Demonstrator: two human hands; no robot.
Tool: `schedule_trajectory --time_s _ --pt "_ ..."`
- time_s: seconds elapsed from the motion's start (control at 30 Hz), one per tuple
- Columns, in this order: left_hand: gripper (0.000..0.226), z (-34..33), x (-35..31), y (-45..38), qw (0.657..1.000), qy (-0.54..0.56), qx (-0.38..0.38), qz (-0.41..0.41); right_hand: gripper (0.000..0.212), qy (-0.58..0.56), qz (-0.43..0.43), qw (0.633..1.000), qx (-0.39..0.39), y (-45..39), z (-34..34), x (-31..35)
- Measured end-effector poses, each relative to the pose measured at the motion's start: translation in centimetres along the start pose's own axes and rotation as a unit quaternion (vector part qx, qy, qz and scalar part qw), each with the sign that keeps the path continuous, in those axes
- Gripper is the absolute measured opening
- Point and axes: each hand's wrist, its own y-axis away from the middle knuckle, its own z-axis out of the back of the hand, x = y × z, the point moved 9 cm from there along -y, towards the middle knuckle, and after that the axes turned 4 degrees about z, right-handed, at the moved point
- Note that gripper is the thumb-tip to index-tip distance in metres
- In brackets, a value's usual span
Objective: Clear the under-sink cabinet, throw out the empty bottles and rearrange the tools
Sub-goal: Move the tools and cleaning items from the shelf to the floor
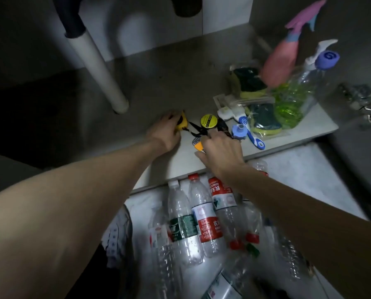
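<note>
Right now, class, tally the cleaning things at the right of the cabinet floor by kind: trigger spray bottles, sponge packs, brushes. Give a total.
Trigger spray bottles: 2
Sponge packs: 2
Blue-and-white brush: 1
Total: 5

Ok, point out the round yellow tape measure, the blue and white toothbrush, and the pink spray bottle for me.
round yellow tape measure [208, 121], head view, on the middle of its yellow face.
blue and white toothbrush [251, 136], head view, on its handle.
pink spray bottle [280, 62], head view, on its pink body.
</note>
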Motion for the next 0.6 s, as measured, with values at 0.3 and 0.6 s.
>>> schedule_trajectory --time_s 0.3,0.6 --pt "0.053 1.6 2.6 3.4 0.992 0.056 -0.065 0.089 0.032 0.098 0.047 0.994 0.018 -1.3 0.9 1.2" --pt "0.054 2.2 2.4 10.5 0.976 0.149 -0.054 0.153 0.03 -0.286 -0.135 0.948 0.038 3.6 0.6 -3.2"
